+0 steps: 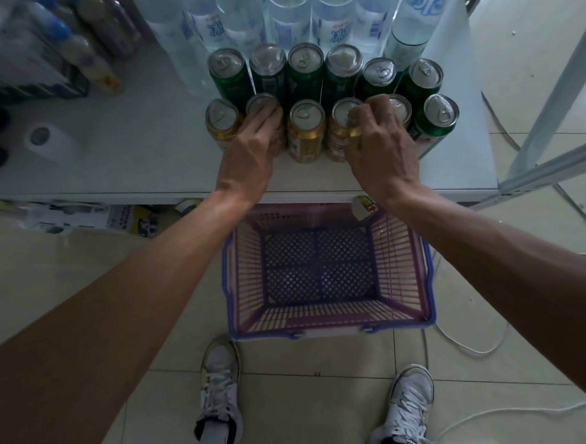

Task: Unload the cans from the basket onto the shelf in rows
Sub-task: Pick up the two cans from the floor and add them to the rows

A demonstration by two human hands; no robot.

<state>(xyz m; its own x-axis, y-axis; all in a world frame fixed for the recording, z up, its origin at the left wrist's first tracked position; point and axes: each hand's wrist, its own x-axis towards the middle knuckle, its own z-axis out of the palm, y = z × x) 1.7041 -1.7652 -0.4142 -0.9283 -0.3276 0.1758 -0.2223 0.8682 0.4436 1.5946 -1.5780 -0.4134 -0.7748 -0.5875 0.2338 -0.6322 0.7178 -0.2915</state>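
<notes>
Two rows of cans stand on the white shelf point(133, 161). The back row is green cans point(304, 72). The front row holds gold cans point(306, 131) and one green can point(439, 117) at the right end. My left hand point(249, 150) is wrapped around the second gold can from the left point(262, 105). My right hand point(382, 152) grips a gold can point(343, 127), its fingers also lying over the can beside it point(400, 106). The purple basket point(402, 251) sits on the floor under the shelf edge with nothing in it.
Clear water bottles point(331, 18) stand behind the cans. More bottles point(90, 62) and a white roll point(49, 140) are on the shelf's left side. A metal shelf post point(547, 113) rises at the right. White cables point(472, 341) lie on the tiled floor near my shoes point(221, 383).
</notes>
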